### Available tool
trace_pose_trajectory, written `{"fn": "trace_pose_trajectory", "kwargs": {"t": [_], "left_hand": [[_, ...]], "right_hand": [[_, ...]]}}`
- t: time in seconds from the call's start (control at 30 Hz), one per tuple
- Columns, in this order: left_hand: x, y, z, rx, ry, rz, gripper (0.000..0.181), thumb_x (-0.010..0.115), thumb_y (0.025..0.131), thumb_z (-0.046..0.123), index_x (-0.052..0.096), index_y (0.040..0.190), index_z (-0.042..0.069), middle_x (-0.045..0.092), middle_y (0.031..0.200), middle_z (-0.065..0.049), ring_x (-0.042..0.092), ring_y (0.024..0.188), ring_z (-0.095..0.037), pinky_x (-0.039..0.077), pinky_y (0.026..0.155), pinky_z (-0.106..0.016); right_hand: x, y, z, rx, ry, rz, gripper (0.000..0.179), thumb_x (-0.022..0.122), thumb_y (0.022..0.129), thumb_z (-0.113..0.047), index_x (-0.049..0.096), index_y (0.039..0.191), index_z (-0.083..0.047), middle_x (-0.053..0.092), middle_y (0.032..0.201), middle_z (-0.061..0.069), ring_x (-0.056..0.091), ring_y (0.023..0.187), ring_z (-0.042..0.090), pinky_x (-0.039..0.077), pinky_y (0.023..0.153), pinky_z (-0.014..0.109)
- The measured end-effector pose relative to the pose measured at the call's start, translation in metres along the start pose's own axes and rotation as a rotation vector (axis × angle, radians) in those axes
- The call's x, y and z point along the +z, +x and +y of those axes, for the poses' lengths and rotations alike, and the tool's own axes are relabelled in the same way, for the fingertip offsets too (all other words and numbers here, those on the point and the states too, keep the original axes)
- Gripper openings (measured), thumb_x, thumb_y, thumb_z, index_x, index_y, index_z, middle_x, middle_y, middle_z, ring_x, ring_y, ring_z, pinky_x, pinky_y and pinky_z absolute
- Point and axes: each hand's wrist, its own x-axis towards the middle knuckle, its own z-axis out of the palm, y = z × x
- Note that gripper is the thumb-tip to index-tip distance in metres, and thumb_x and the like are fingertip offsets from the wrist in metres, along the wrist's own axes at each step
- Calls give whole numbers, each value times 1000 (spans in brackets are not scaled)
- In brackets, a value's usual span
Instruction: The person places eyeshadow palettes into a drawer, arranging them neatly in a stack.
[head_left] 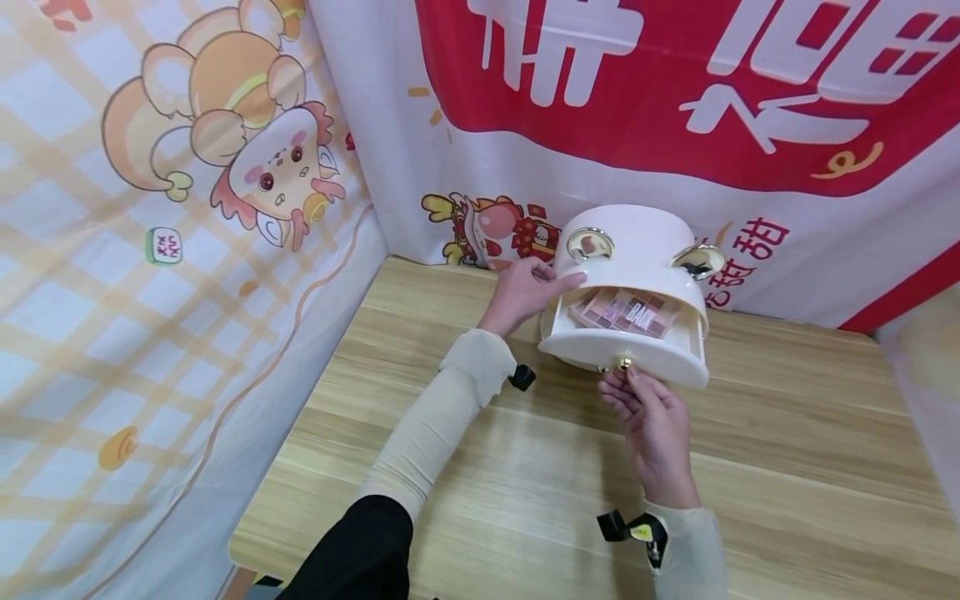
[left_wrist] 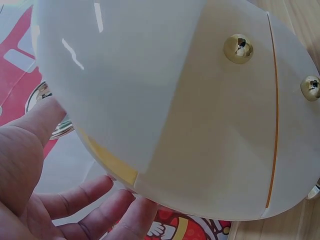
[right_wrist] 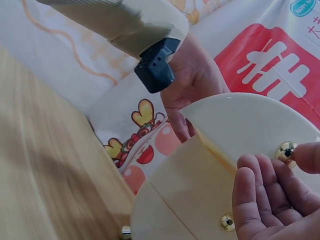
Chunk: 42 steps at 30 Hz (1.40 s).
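A rounded white storage box (head_left: 633,233) with gold knobs stands at the back of the table, its upper drawer (head_left: 573,346) pulled partway out. Inside the drawer lies a makeup palette (head_left: 637,315) with several coloured pans. My right hand (head_left: 658,429) pinches the drawer's gold knob (right_wrist: 286,151) between thumb and index finger; its other fingers curl loosely below. My left hand (head_left: 522,293) rests on the box's left side, thumb near the upper front edge and fingers spread along the side. The lower knob (right_wrist: 226,221) shows below, untouched.
Two gold-rimmed round pieces (head_left: 590,244) stick up from the box's top front. A printed cloth (head_left: 390,125) hangs close behind the box, and another covers the left side. The wooden table (head_left: 810,433) extends to the right and toward me.
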Motion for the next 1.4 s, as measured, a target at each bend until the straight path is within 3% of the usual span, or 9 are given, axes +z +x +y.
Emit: {"fn": "trace_pose_trajectory", "kwargs": {"t": [0.4,0.87,1.4], "left_hand": [[2,0,-3,42,4,7,66,78,74,69,64,109,15,65,102,0,65,87,-18,56,71,-32],[2,3,-2,25,-3,-1,67,78,74,68,64,111,13,65,106,-1,65,87,-17,56,72,-31],[2,2,-2,21,7,12,64,77,75,67,66,109,14,65,106,0,63,94,-17,55,77,-31]], "right_hand": [[3,26,-11,25,-3,36,20,62,101,-12,69,108,6,72,97,16,72,88,25,58,83,34],[8,54,-18,46,20,82,16,65,99,-10,71,103,5,72,94,16,72,87,25,58,83,35],[13,61,-19,42,23,126,16,66,98,-7,71,107,5,73,95,17,73,85,25,58,84,36]]}}
